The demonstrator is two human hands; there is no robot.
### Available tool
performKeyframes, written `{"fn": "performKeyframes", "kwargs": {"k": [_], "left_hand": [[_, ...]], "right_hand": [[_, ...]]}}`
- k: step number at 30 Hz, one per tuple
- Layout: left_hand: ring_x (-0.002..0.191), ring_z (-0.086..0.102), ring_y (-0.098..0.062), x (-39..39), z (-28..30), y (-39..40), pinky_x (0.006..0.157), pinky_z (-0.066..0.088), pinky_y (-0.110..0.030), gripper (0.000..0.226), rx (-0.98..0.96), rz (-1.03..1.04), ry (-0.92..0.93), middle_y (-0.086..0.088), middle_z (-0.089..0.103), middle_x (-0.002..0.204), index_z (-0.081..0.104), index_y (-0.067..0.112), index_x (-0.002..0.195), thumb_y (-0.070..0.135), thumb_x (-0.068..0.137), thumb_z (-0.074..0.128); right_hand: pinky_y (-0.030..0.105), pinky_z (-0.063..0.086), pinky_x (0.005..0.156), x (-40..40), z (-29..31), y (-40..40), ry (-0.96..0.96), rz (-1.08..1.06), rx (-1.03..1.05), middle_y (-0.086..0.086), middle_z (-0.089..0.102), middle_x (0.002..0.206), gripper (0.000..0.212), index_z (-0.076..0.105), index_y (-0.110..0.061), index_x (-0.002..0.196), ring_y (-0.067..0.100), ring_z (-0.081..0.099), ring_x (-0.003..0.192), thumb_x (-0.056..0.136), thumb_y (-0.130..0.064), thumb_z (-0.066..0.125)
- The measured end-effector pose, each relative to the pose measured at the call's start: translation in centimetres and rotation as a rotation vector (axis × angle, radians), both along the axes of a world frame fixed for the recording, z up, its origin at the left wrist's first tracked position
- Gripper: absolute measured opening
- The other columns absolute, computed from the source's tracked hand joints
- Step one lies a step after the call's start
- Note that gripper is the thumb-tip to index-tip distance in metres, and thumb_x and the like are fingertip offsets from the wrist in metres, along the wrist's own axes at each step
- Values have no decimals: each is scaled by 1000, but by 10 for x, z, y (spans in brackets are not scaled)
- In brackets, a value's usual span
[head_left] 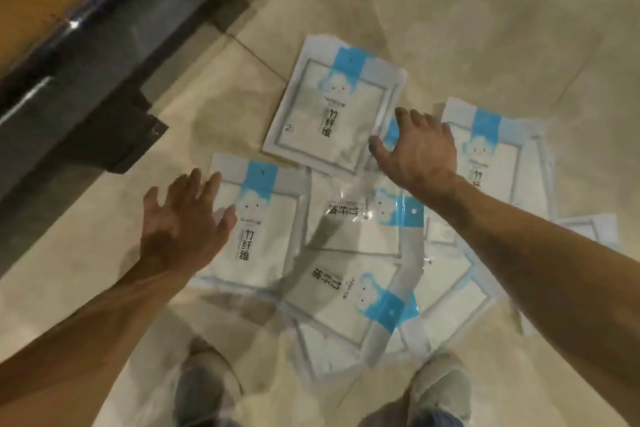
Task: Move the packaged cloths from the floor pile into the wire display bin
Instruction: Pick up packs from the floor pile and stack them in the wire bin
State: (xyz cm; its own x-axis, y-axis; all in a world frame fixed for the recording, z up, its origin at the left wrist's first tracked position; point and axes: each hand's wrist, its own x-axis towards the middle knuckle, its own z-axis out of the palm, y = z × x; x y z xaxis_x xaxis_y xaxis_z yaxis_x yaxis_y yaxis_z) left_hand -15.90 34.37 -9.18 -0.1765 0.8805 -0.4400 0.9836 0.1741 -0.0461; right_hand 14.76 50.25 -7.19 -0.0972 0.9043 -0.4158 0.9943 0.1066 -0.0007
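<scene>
Both hands spread, gripping nothing — left hand [180, 222] at nine o'clock, right hand [420, 152] at one — above the cloth packets [346, 253].

Packaged cloths [349, 246] lie scattered in a loose, overlapping pile on a pale beige tiled floor [485, 28]. One pack [332, 104] sits apart at the far edge of the pile, another [256, 222] at its left. A sheet of clear plastic [145, 388] lies on the tiles nearest the camera, beside two shoes [207, 388]. A dark fixture base [83, 97] stands along the floor's left side.
</scene>
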Motion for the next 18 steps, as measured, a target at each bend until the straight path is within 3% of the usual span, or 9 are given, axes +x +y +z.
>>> {"fn": "performKeyframes", "kwargs": {"k": [4, 7, 12, 13, 15, 16, 18], "left_hand": [[120, 49, -38, 2, -50, -7, 91, 44, -53, 90, 7, 156, -67, -19, 50, 138, 40, 10, 147, 70, 84, 61], [118, 44, -44, 8, -56, -8, 86, 47, -56, 104, 17, 332, -122, -27, 45, 133, 39, -4, 137, 68, 72, 77], [111, 58, -44, 12, -53, -3, 91, 49, -51, 91, -4, 610, -312, -24, 58, 122, 43, -3, 127, 56, 72, 86], [106, 61, -42, 9, -54, -3, 91, 52, -50, 81, 3, 650, -375, -20, 61, 118, 46, 1, 123, 52, 75, 85], [97, 66, -37, 3, -50, -2, 84, 56, -49, 58, 32, 756, -505, -12, 66, 108, 49, 9, 117, 41, 82, 83], [95, 66, -35, -1, -46, -2, 82, 57, -47, 49, 49, 790, -558, -8, 66, 105, 50, 11, 115, 35, 86, 81], [98, 67, -31, -9, -37, -4, 77, 56, -42, 40, 78, 802, -649, -5, 66, 108, 50, 14, 121, 27, 92, 74]], "right_hand": [[53, 39, 107, -27, -52, 19, 55, -137, 38, 20, 54, 142, 89, 42, -3, 142, 39, 48, 131, 93, -77, 39], [54, 37, 108, -44, -66, 30, 48, -315, 37, 20, 48, 144, 111, 40, -1, 143, 39, 43, 135, 80, -91, 44], [44, 40, 113, -50, -77, 46, 219, -712, -25, 10, 47, 149, 111, 34, -7, 147, 30, 45, 138, 71, -77, 74], [36, 47, 108, -46, -77, 48, 332, -795, -62, 9, 50, 146, 104, 36, -7, 146, 27, 52, 132, 74, -69, 77], [17, 57, 71, -38, -77, 48, 580, -910, -46, 7, 64, 131, 77, 49, -6, 137, 18, 67, 103, 79, -44, 83], [17, 55, 55, -33, -75, 47, 668, -944, -18, 8, 70, 118, 64, 55, -6, 130, 17, 70, 89, 79, -32, 83], [22, 51, 44, -26, -66, 41, 813, -983, -10, 8, 71, 97, 49, 54, -3, 122, 17, 69, 67, 82, -16, 79]]}}
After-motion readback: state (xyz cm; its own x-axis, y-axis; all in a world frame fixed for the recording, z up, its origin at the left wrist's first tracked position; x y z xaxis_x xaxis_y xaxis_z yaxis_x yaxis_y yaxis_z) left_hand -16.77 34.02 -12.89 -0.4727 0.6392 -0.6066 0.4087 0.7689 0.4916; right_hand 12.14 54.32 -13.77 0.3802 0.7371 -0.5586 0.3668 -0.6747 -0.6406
